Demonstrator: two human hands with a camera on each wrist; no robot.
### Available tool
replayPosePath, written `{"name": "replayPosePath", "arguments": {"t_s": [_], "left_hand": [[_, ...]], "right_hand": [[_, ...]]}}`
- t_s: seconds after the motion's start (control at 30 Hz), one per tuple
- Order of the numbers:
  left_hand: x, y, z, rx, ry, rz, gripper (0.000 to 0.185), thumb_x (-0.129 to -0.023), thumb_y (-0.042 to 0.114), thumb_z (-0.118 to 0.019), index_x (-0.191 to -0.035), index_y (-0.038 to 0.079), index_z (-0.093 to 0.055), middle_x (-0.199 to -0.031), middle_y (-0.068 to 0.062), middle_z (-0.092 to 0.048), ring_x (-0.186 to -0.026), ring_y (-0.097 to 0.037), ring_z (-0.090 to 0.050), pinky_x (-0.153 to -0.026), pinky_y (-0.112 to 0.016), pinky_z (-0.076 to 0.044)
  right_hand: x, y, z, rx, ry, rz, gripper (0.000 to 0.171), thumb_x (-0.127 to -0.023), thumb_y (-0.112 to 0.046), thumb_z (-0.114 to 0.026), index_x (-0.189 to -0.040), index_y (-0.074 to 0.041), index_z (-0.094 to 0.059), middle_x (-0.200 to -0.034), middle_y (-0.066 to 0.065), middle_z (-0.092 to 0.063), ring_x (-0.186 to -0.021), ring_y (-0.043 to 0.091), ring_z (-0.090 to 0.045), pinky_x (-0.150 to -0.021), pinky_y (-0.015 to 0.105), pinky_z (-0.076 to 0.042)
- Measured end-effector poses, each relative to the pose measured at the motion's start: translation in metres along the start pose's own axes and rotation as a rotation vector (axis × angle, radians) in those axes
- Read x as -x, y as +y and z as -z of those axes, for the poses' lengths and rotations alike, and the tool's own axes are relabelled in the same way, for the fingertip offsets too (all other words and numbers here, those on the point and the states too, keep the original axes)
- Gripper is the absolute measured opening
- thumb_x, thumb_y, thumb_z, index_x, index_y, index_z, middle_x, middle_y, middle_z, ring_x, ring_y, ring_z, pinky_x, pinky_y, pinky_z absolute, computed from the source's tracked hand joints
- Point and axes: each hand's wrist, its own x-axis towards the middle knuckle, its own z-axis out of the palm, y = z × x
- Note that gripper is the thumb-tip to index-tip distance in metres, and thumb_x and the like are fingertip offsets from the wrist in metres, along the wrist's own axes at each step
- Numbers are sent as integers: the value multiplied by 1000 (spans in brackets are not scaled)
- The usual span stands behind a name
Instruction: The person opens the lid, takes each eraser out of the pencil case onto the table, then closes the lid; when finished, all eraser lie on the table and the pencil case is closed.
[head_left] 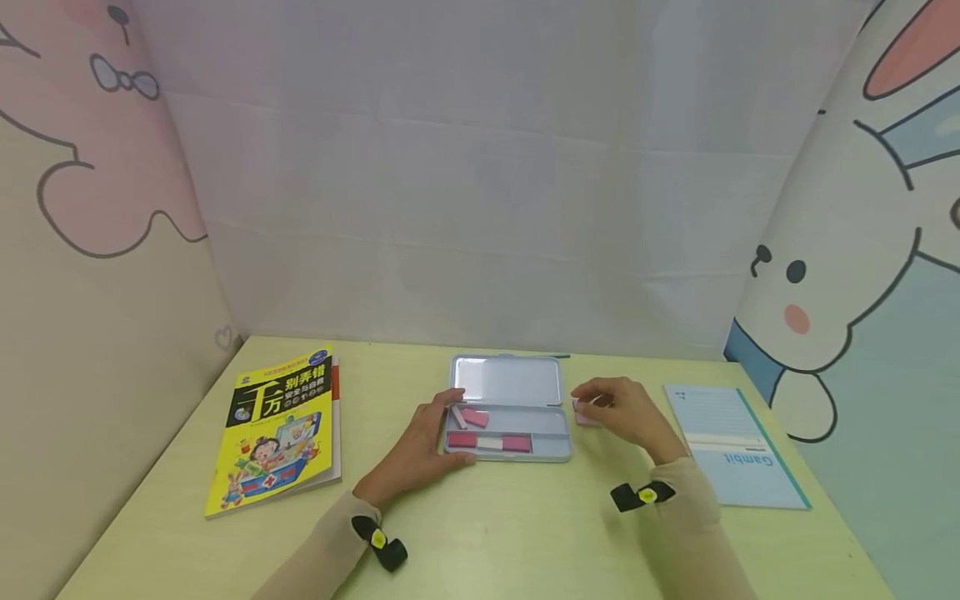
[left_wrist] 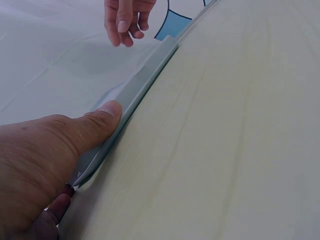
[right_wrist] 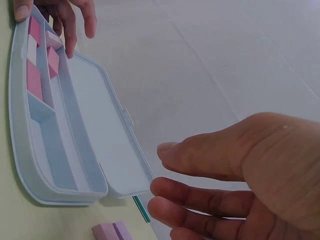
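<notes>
One open pale-blue pencil case (head_left: 507, 406)

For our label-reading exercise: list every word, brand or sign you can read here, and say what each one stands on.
"Gambit": on the blue notebook, printed facing away from the camera.
"千万" and "别弄错": large title on the yellow book; its smaller lines are too blurred to read.
Red cross sign: on the first-aid box drawn on that cover.
Pencil case: no text.

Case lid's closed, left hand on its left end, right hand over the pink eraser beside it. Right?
Not quite: the pencil case lies open, lid folded back, as the head view shows. The left hand and right hand over the pink eraser are correct.
</notes>
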Motion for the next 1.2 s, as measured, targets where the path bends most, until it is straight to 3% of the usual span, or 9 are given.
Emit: {"name": "replayPosePath", "arguments": {"t_s": [0.17,0.33,0.57,0.73,1.0,1.2], "left_hand": [[1,1,1,5,-1,1,101,-84,42,-92,-164,40,-31,-141,-8,-55,-126,-26,-54,-108,-55,-50],[0,1,1,3,3,-3,101,-84,43,-92,-163,42,-30,-141,-9,-55,-125,-26,-53,-107,-54,-50],[0,1,0,-1,-3,7,101,-84,45,-91,-163,46,-28,-141,-8,-55,-126,-24,-53,-108,-54,-50],[0,1,1,-1,-2,7,101,-84,44,-92,-163,46,-28,-140,-7,-55,-124,-24,-53,-107,-53,-50],[-1,0,0,-11,5,6,102,-83,45,-92,-162,46,-28,-140,-7,-56,-125,-24,-53,-107,-52,-50],[0,1,1,-4,0,14,101,-83,44,-92,-162,46,-29,-141,-7,-55,-124,-25,-53,-108,-53,-50]], "right_hand": [[-2,-8,-9,-22,11,54,24,-99,-14,-73,-120,-5,-78,-104,10,-81,-89,17,-73,-73,27,-56],[-3,-13,-16,-16,46,83,27,-98,-13,-75,-123,-5,-77,-109,11,-80,-91,18,-74,-76,27,-57],[-4,-23,-26,-43,59,95,33,-97,-13,-75,-128,-3,-74,-120,16,-79,-102,26,-75,-90,38,-61],[-4,-28,-35,-25,-22,74,32,-98,-19,-75,-129,-7,-75,-129,13,-77,-115,34,-71,-97,49,-56],[-1,-29,-43,22,-274,130,28,-97,-24,-77,-125,-18,-79,-144,15,-68,-137,42,-60,-114,65,-46],[0,-30,-46,94,-332,139,32,-95,-31,-79,-124,-17,-80,-150,23,-60,-138,46,-53,-113,67,-44]]}}
